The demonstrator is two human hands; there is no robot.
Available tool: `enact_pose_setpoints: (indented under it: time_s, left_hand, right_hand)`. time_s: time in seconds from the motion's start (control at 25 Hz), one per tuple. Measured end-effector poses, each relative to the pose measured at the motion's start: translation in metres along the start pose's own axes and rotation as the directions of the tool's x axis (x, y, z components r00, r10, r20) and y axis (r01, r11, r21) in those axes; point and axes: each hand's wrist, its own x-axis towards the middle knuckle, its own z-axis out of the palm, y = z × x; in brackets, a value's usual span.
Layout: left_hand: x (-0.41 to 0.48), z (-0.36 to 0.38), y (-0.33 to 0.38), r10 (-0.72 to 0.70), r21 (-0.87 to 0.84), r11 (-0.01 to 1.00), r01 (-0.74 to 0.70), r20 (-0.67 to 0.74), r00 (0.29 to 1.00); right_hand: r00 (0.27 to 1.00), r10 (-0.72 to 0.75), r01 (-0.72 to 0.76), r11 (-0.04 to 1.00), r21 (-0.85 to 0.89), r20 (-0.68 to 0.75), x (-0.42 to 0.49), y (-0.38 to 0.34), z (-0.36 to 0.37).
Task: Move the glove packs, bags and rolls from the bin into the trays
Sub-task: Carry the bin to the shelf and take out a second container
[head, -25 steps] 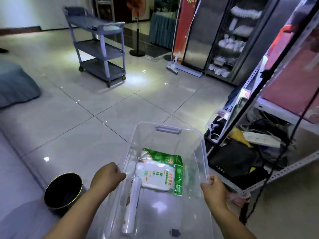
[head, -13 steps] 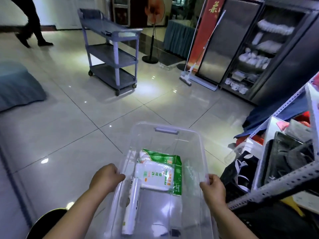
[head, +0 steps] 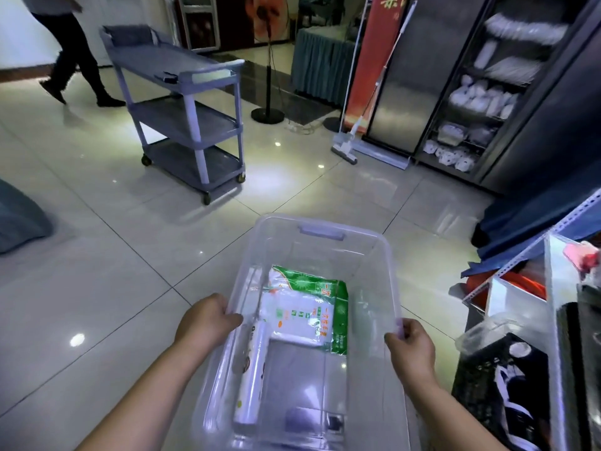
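I carry a clear plastic bin (head: pixel 383 252) in front of me. My left hand (head: pixel 205 320) grips its left rim and my right hand (head: pixel 411 345) grips its right rim. Inside lie a green and white glove pack (head: pixel 309 284), a white bag pack (head: pixel 292 315) on top of it, and a white roll (head: pixel 250 375) along the left wall. A grey three-tier cart (head: pixel 185 118) with tray shelves stands on the floor ahead to the left.
A metal rack (head: pixel 533 288) with clutter stands close on my right. A cabinet (head: pixel 471 92) with white goods, a mop (head: pixel 348 148) and a fan stand (head: pixel 268 113) are ahead. A person (head: pixel 74 56) walks at the far left.
The view has swung left and forward, away from the rack; the cart looks nearer. A person has walked into view at the far left. Both hands keep their grip on the bin.
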Motion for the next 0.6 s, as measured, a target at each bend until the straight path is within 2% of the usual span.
enact_pose_setpoints:
  time_s: [0.4, 0.6]
  left_hand:
    - [0.222, 0.039, 0.180, 0.076, 0.017, 0.997, -0.078, 0.092, 0.993]
    - [0.329, 0.071, 0.260, 0.133, 0.042, 0.989, -0.143, 0.188, 0.973]
  right_hand:
    - [0.994, 0.067, -0.067, 0.998, 0.013, -0.084, 0.242, -0.071, 0.016]
    - [0.979, 0.117, -0.115, 0.993, 0.020, -0.168, 0.341, -0.091, 0.015]
